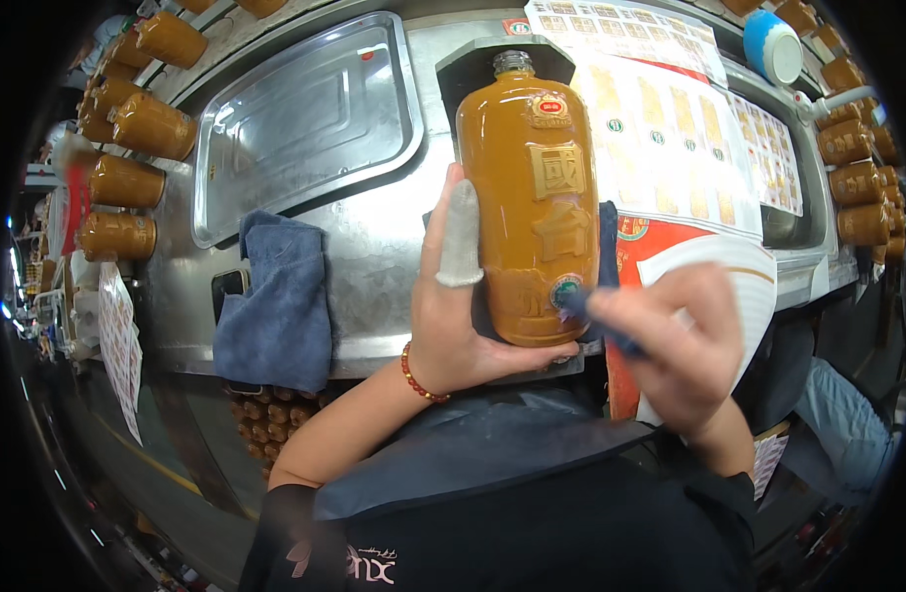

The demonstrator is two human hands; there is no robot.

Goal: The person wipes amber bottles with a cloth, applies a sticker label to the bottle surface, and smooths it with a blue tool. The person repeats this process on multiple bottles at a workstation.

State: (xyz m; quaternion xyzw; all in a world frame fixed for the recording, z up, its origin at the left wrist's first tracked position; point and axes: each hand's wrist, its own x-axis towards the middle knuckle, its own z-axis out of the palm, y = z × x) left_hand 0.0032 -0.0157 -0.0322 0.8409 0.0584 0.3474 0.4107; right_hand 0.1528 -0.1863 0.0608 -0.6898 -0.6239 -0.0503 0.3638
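A glossy brown bottle (512, 197) with raised gold characters lies with its neck away from me in a dark grey cradle (463, 74). My left hand (453, 321) grips its lower left side, thumb along the base; one finger wears a whitish finger sleeve (461, 232). Low on the bottle's front is a small round green sticker (566, 290). My right hand (689, 340), smeared by motion, is closed around a dark blue cloth (616, 331), whose tip is at the sticker. Part of the cloth is hidden in the fingers.
Left of the bottle lie a metal tray (305, 128), a folded blue towel (272, 306) and a phone (228, 288). Sticker sheets (660, 128) cover the right side, with a blue-white container (773, 47) beyond. Brown bottles (152, 126) line both sides.
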